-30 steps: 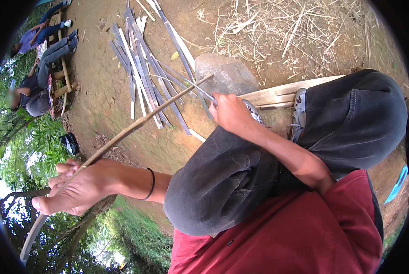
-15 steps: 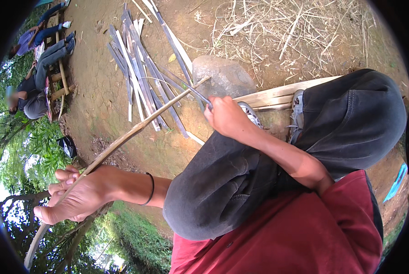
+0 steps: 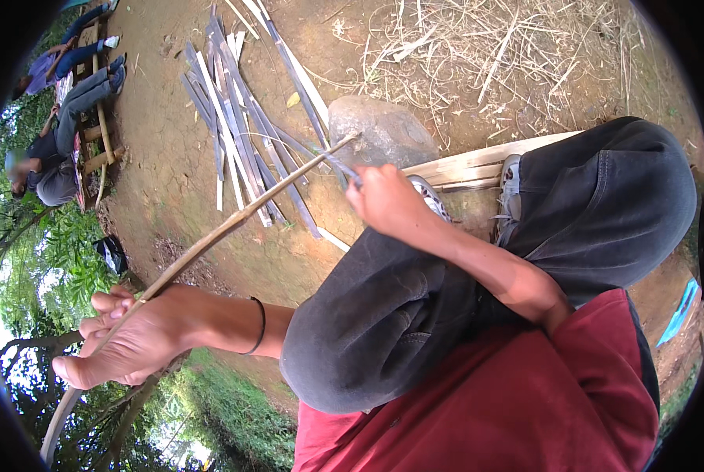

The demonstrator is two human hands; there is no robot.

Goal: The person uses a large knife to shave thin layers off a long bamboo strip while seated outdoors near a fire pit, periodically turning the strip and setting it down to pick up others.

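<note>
A long wooden stick (image 3: 210,241), slightly bent, runs from the lower left toward the middle. My left hand (image 3: 132,338) grips it near the lower end, thumb and fingers wrapped around it. My right hand (image 3: 391,203) is closed on the handle of a knife, which the fist mostly hides. The narrow knife blade (image 3: 341,165) crosses the stick close to its far tip, seemingly touching it. Behind that tip sits a grey stone (image 3: 383,130) on the ground.
Several split strips (image 3: 234,118), dark and pale, lie on the dirt beyond the stick. Pale shavings (image 3: 485,55) spread at the upper right. Split bamboo (image 3: 485,161) lies by my shoes. Two people (image 3: 61,157) sit on a bench at the left; a black bag (image 3: 112,253) lies nearer.
The knife blade has turned slightly and now looks lighter, still crossing near the stick's tip. My right hand has shifted a little to the left; the left hand's grip is nearly the same.
</note>
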